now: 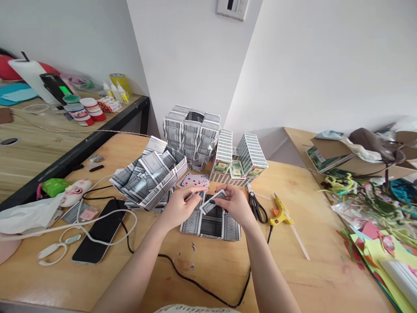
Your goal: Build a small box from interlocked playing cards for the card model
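Note:
My right hand [235,203] pinches a narrow folded playing card [211,206] with a grey patterned back, tilted over a flat piece built from cards [191,224]. That piece lies on the table and has a dark recessed middle. Beside the card's left end, my left hand [183,206] is closed, thumb against fingers; what lies between them is hidden. Loose playing cards [195,180] lie face up just behind my hands. To the left, an open box made of cards [163,184] holds many loose grey-backed cards.
Behind stand a tall card structure [192,134] and stacked green card packs [223,150]. Black scissors [258,208] and a yellow glue gun [280,212] lie right. A phone [99,232] and white cable are left; a black cord [195,284] crosses in front. Craft scraps [374,243] fill the far right.

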Motion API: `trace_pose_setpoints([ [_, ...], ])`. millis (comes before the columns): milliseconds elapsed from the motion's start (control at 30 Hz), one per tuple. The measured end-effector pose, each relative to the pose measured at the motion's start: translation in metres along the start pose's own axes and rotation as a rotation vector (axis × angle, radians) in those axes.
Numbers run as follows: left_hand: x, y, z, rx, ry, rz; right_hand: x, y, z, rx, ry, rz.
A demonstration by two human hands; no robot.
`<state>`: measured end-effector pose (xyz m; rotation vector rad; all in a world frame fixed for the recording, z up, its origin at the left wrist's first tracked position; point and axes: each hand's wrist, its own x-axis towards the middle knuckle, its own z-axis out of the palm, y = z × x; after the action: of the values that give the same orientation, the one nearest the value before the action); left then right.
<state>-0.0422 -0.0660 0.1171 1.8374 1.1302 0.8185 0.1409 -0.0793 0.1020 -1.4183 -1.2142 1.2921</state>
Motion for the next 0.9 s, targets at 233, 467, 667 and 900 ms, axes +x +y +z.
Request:
trace_pose_setpoints([
  [233,0.013,0.006,0.018,-0.025,-0.016,0.101,-0.003,-0.003,0.007,-0.21,-0.04,-0.141],
  [467,0.019,0.011,0.025,-0.007,-0.02,-0.002,-0.008,0.002,-0.003,-0.335,-0.001,-0.202],
  [667,0.02,0.004,0.019,-0.005,-0.054,-0.053,-0.008,0.007,-0.01,-0.383,0.096,-0.276],
  [900,0.018,-0.017,0.014,0.061,0.122,-0.229,-0.015,0.044,-0.036,-0.435,0.441,-0.253],
])
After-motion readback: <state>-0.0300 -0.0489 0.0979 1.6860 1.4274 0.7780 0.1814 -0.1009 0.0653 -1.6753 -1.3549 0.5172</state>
